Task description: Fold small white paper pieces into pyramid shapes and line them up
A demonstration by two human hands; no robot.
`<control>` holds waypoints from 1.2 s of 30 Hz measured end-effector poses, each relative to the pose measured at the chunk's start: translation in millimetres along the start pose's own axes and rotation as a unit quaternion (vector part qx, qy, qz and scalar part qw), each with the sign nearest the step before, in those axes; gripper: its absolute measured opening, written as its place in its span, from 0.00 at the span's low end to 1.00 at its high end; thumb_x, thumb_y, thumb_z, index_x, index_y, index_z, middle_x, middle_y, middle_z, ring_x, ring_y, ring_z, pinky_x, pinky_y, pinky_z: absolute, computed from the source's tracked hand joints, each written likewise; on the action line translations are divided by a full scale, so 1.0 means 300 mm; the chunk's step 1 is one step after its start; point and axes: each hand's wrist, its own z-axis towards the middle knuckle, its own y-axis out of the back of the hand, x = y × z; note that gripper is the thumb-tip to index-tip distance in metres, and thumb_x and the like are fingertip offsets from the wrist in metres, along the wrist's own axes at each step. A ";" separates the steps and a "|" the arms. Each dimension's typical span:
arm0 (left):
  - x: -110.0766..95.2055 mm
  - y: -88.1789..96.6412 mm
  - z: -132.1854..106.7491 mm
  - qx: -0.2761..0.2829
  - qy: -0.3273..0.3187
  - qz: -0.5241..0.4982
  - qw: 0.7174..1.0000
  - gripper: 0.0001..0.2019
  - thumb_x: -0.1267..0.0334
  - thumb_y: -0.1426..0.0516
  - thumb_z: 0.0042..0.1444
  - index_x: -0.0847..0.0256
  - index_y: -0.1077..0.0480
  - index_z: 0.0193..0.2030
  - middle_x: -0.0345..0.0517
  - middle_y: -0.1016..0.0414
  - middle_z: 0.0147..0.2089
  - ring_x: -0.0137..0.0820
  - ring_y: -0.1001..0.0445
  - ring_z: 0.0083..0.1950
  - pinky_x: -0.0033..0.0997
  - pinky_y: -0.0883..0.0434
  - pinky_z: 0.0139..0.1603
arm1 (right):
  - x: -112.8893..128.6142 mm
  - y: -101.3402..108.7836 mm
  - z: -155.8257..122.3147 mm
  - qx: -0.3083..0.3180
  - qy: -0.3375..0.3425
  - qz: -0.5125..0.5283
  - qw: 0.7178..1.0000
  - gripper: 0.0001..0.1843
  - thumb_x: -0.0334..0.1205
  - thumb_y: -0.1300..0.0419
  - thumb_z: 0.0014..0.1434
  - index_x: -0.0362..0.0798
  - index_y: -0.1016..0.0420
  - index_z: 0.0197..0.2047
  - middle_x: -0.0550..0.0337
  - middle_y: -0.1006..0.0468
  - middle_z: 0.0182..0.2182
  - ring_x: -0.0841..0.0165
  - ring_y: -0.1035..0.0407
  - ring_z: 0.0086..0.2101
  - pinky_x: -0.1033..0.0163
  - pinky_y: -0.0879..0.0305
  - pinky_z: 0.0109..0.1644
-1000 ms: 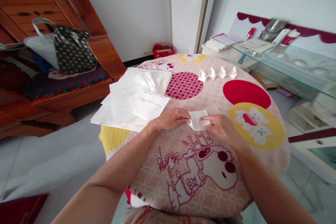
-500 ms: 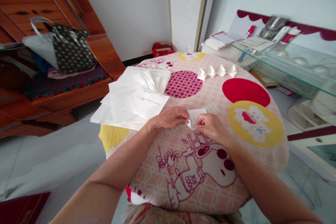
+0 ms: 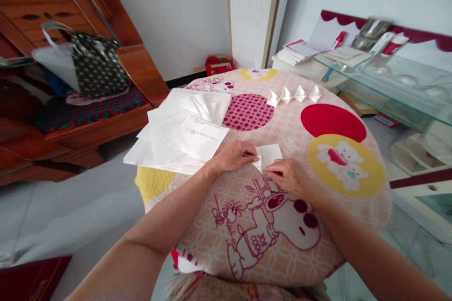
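Note:
A small piece of folded white paper (image 3: pixel 271 153) lies on the patterned tablecloth in front of me. My left hand (image 3: pixel 237 155) pinches its left edge, fingers closed. At its lower corner my right hand (image 3: pixel 287 175) has thumb and fingers pressed together on the paper. A small folded flap shows between the two hands. Farther back, several folded paper shapes with pointed tips (image 3: pixel 286 95) stand in a row. Left of my left hand is a pile of white paper sheets (image 3: pixel 169 143), some printed, with creased pieces on top.
The round table (image 3: pixel 243 225) has a cloth with cartoon figures and coloured circles. On the right stands a glass shelf (image 3: pixel 399 89) with a cup and metal bowls. A wooden bench (image 3: pixel 137 75) on the left carries a patterned bag (image 3: pixel 97 63).
My right hand has slid down to the paper's lower corner, uncovering more of the sheet. My left hand still pinches the left edge. The view has shifted slightly.

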 end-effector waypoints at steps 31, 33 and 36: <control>-0.029 -0.059 0.018 -0.093 0.059 0.090 0.990 0.05 0.69 0.41 0.61 0.63 0.27 0.33 0.44 0.25 0.36 0.29 0.30 0.35 0.31 0.30 0.42 | -0.009 -0.014 -0.038 0.004 0.067 -0.054 0.996 0.19 0.33 0.47 0.69 0.46 0.26 0.26 0.60 0.34 0.26 0.69 0.38 0.28 0.61 0.48 0.34; -0.028 -0.061 0.018 -0.095 0.061 0.092 0.989 0.05 0.69 0.41 0.61 0.63 0.27 0.33 0.44 0.26 0.36 0.29 0.30 0.35 0.31 0.30 0.41 | -0.010 -0.015 -0.038 0.001 0.063 -0.052 0.997 0.19 0.33 0.47 0.69 0.46 0.25 0.26 0.60 0.33 0.26 0.69 0.38 0.28 0.61 0.48 0.34; -0.022 -0.065 0.018 -0.098 0.058 0.096 0.989 0.05 0.69 0.41 0.61 0.62 0.28 0.32 0.43 0.26 0.36 0.29 0.30 0.35 0.31 0.29 0.41 | -0.011 -0.016 -0.037 0.000 0.059 -0.050 0.997 0.19 0.33 0.47 0.68 0.46 0.25 0.26 0.60 0.33 0.26 0.69 0.39 0.28 0.62 0.47 0.34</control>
